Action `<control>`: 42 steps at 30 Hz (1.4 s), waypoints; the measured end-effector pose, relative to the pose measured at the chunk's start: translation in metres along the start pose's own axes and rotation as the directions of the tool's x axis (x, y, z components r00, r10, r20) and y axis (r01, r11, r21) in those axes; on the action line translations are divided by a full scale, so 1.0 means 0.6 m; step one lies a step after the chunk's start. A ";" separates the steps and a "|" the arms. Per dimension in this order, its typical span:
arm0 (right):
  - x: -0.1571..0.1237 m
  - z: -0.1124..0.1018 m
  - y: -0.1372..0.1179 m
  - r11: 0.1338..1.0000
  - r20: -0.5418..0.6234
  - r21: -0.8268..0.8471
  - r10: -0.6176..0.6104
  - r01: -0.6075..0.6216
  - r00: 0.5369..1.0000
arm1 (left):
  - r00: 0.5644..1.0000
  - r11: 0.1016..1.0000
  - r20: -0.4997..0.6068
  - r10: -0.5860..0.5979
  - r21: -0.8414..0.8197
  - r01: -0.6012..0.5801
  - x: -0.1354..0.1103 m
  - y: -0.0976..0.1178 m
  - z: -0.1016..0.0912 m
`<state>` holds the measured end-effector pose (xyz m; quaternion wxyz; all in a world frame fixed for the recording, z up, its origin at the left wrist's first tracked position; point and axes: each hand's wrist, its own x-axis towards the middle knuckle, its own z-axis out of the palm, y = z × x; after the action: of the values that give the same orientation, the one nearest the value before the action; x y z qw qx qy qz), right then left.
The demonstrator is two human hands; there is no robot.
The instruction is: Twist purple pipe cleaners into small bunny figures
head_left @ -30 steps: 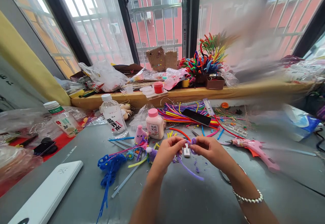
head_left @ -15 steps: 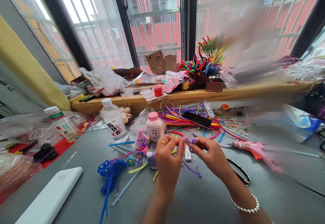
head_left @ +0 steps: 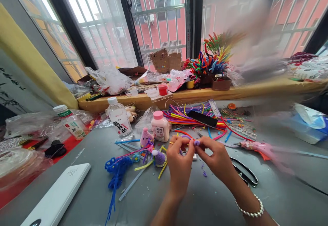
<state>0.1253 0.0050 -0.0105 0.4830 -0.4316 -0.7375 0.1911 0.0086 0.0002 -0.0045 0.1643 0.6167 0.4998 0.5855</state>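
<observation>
1. The left hand (head_left: 180, 157) and the right hand (head_left: 214, 156) are raised above the desk (head_left: 215, 202), with their fingertips almost meeting.
2. Between these fingertips is the purple fuzzy strip (head_left: 196, 143). Its curled end lies to the left of the right hand and to the right of the left hand, so neither hand is clearly nearer.
3. The right hand pinches the curl with thumb and finger. The left hand is also closed in a pinch, on the strip beside the curl, as it seems.
4. A part of the strip bends sideways behind the left fingers. They cover much of it, so I cannot tell its full long axis.
5. A small white block (head_left: 194, 157) lies beyond the hands, partly hidden by them.
6. To the left of the left hand stand a small purple hat (head_left: 160, 158) and, farther, a pink doll (head_left: 147, 139), near a pink bottle (head_left: 160, 127).
7. Beyond the hands, a black phone (head_left: 202, 118) rests on coloured strips (head_left: 176, 115); a pink glue gun (head_left: 258, 147) lies to the right.
</observation>
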 end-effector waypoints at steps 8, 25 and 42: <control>0.002 0.004 -0.004 1.000 -0.006 -0.002 -0.020 0.020 1.000 | 0.999 1.000 -0.031 0.012 0.007 -0.012 -0.003 -0.004 0.002; 0.004 -0.017 0.001 0.978 0.084 0.158 0.124 -0.136 0.989 | 0.844 0.763 0.067 0.533 0.393 -0.513 0.027 -0.012 -0.039; 0.002 -0.014 0.005 0.973 0.053 0.159 0.157 -0.164 0.986 | 0.927 0.901 0.024 0.375 0.225 -0.370 0.015 -0.009 -0.021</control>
<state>0.1335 0.0061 -0.0081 0.4849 -0.4449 -0.6915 0.2979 -0.0067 0.0052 -0.0006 -0.0266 0.7095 0.4375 0.5518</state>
